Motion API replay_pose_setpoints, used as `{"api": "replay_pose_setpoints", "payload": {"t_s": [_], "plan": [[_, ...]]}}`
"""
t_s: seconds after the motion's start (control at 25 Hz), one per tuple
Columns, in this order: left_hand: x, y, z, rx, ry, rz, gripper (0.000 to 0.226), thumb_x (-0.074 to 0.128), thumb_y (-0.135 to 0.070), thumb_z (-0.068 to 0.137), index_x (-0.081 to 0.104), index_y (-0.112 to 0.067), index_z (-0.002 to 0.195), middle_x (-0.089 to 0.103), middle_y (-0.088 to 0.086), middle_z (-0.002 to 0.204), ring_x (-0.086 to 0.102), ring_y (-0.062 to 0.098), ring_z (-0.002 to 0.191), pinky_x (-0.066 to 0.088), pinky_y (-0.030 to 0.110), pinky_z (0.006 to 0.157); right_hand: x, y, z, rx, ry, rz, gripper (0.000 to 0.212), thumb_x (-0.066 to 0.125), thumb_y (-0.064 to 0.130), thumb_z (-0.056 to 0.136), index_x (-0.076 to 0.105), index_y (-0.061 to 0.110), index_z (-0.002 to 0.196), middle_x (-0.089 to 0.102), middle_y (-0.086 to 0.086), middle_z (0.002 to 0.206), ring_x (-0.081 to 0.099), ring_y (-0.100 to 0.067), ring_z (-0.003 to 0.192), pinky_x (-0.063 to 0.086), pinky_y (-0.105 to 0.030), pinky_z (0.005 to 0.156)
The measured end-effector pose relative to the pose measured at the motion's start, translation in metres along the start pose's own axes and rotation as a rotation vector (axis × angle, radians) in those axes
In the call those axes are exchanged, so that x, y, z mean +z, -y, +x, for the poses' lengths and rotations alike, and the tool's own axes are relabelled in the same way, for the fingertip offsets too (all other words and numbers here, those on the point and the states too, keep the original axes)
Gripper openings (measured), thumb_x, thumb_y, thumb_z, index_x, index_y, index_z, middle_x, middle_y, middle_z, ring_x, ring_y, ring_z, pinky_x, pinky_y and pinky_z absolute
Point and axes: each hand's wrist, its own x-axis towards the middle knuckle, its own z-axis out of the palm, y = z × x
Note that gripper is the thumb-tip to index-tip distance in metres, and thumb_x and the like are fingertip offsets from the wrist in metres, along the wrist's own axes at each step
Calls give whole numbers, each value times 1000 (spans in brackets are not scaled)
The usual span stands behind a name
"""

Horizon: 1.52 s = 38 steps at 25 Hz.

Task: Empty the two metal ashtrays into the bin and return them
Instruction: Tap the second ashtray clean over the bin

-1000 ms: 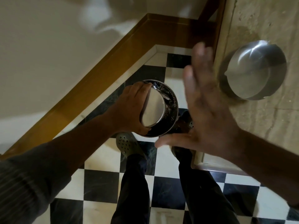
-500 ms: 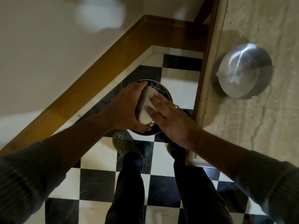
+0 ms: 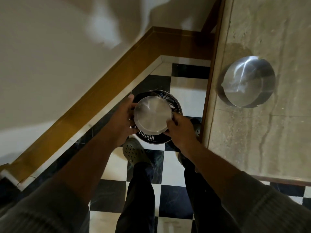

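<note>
A round metal ashtray (image 3: 152,115) is turned upside down, its flat underside facing me, right above a black perforated bin (image 3: 175,105) on the floor. My left hand (image 3: 121,118) grips its left rim. My right hand (image 3: 180,130) holds its lower right rim. A second metal ashtray (image 3: 247,81) stands on the stone counter (image 3: 252,140) to the right, apart from both hands. The first ashtray hides most of the bin's inside.
The bin stands in a corner between a cream wall with a brown wooden skirting (image 3: 104,91) and the counter's wooden edge (image 3: 210,78). My two feet in perforated clogs (image 3: 134,151) stand on the black and white chequered floor (image 3: 168,199) just behind the bin.
My right hand came down from the air to the ashtray and now grips its rim. The ashtray turned from tilted sideways to fully upside down over the bin.
</note>
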Motion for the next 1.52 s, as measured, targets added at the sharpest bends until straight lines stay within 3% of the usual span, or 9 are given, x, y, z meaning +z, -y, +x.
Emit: {"api": "replay_pose_setpoints", "payload": {"t_s": [0.2,0.4,0.6,0.8,0.92,1.16,1.32,1.52], "plan": [[12,-4,-13,55,-19,-12,44,37,-59,98,68,-31,107,67,-1,115,62,25,111,53,50,93,-8,15,0,97,-110,-14,28,49,4,94,65,4,117,63,-8,98,66,-33,102,60,-53,87],[27,-28,-37,125,56,-36,63,39,-64,93,59,-24,137,64,7,134,61,28,123,51,54,100,-39,52,-13,-22,-166,-60,24,52,10,95,67,7,114,63,0,90,69,-29,96,61,-52,85],[68,-60,-77,202,80,-23,59,37,-62,96,59,-25,136,66,2,133,64,23,118,55,45,89,-81,83,-36,-90,-239,-52,19,52,9,93,68,-1,97,71,-20,97,71,-34,91,60,-57,81],[131,-82,-109,219,100,7,46,40,-55,98,63,-25,124,65,4,128,63,23,115,55,43,84,-145,103,-59,-89,-301,-61,23,51,8,91,71,-3,94,72,-21,92,72,-33,86,63,-53,75],[184,-78,-115,207,157,37,40,49,-50,96,63,-28,127,62,4,131,61,22,118,56,45,92,-203,97,-66,-42,-398,-38,22,52,6,92,71,-5,90,71,-24,90,73,-34,83,65,-48,72],[301,-43,-112,155,297,41,36,45,-41,101,61,-26,128,64,-5,128,55,11,124,43,37,106,-312,61,-73,79,-543,-38,23,51,6,92,72,15,87,72,-9,86,72,-27,82,63,-49,79],[340,-38,-101,125,318,46,39,42,-39,101,62,-21,129,66,-5,127,56,7,123,43,31,102,-341,42,-62,102,-574,-46,25,50,5,90,74,10,90,73,-13,89,72,-27,80,63,-50,79],[359,-34,-83,105,318,137,55,49,-47,93,52,-22,142,56,2,145,51,11,133,36,41,116,-344,20,-34,110,-536,-91,24,48,6,88,71,-1,87,72,-22,85,70,-38,81,61,-54,75]]}}
